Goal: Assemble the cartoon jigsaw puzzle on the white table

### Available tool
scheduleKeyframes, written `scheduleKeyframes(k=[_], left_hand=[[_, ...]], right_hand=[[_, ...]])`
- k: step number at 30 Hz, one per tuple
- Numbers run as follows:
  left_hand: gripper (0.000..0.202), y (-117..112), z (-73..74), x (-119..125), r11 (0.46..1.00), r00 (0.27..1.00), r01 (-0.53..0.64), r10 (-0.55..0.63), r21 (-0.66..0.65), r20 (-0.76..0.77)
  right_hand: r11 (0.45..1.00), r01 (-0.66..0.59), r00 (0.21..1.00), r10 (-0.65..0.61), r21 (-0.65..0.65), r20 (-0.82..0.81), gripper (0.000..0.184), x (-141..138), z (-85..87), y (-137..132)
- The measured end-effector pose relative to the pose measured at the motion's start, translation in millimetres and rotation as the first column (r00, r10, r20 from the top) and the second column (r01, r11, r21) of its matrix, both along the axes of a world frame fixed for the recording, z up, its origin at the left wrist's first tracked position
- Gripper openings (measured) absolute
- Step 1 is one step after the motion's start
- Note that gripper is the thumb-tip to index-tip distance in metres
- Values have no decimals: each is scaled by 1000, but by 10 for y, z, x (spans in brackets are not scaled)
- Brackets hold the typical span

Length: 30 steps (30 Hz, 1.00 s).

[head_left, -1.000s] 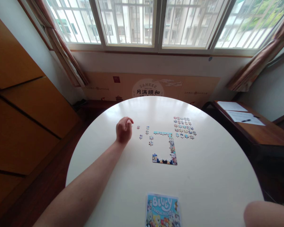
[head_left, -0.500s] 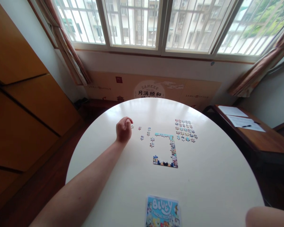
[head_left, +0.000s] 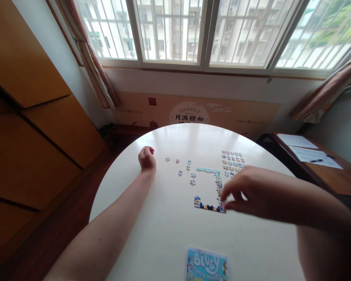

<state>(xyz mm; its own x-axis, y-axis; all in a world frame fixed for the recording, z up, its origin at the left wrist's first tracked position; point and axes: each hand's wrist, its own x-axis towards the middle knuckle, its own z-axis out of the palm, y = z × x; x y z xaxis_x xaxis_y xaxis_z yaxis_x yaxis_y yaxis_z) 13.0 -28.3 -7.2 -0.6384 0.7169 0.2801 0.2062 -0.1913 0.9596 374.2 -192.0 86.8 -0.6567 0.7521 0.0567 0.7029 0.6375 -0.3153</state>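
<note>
My left hand [head_left: 147,159] rests on the round white table [head_left: 163,222] as a closed fist, with nothing showing in it. A few loose puzzle pieces [head_left: 190,175] lie just to its right. A partly joined puzzle border [head_left: 207,206] forms the top, right and bottom sides of a frame. My right hand [head_left: 242,191] hovers over its lower right corner. Its fingers are curled downward and smeared by motion. Several sorted pieces [head_left: 232,159] lie in rows beyond that hand.
A blue puzzle box [head_left: 207,265] lies at the table's near edge. A wooden side table [head_left: 333,175] with papers [head_left: 310,154] and a pen stands at the right. Orange cabinets [head_left: 32,136] line the left wall, and barred windows run across the back.
My right hand has come in from the lower right to above the puzzle border. My left fist has drawn back slightly from the loose pieces. The camera has tilted a little.
</note>
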Motion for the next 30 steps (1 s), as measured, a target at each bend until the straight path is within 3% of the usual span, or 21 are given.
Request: scheduleKeyframes(k=[1,3,6,10,13,18,25,28,30], left_hand=[[22,20,-20,-13,1000,1000,-8,8,-6,14],[22,31,-49,-8,1000,1000,4,-4,-3,14],[22,-10,-56,46,998,998,55,-55,13,-10],[24,-68,-31,98,994,992,109,-106,33,-66],[24,-80,-22,101,993,991,112,-109,24,-79],[24,-82,-32,99,992,988,123,-122,3,-89],[24,-85,-45,87,992,985,124,-122,8,-125],[25,-132,-12,122,989,963,148,-141,11,-228],[25,-186,25,171,975,908,218,-186,44,-376]], right_hand=[[999,39,998,-39,-12,46,14,-171,114,259],[990,140,982,-138,-6,126,16,-461,176,636],[983,183,971,-181,5,157,22,-724,-37,870],[988,150,979,-151,23,138,30,-851,-388,910],[990,134,983,-138,40,121,30,-878,-506,927],[994,104,993,-106,44,54,26,-919,-568,924],[993,89,994,-94,80,61,37,-912,-571,909],[991,111,992,-116,80,57,31,-858,-562,938],[989,124,989,-130,79,77,26,-831,-550,949]])
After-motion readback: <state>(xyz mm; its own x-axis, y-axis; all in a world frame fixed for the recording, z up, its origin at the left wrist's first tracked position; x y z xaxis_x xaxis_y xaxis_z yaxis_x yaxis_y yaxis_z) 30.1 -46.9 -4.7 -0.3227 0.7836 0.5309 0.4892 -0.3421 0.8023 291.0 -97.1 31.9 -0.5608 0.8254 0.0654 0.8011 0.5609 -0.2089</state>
